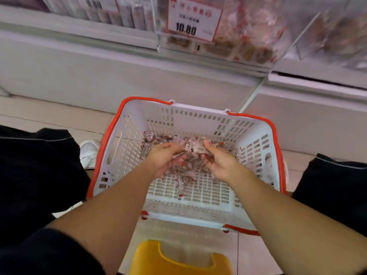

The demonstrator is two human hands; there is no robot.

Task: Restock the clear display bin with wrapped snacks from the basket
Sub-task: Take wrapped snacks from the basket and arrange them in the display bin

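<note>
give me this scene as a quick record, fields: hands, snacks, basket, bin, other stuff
left hand: in the basket, fingers curled round snacks
right hand: in the basket, holding snacks
snacks: clear-wrapped, heaped on the basket floor, mostly at the far side
basket: white, orange rim, on the floor
bin: clear, above the basket, part full
price tag: on the bin front, reads 10.80
stool: yellow, near edge of view

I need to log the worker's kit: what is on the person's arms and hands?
Both forearms are bare. The left hand and right hand wear no gloves, and no watch or ring shows. A dark sleeve covers the left upper arm; the right arm's sleeve is out of view.
</note>
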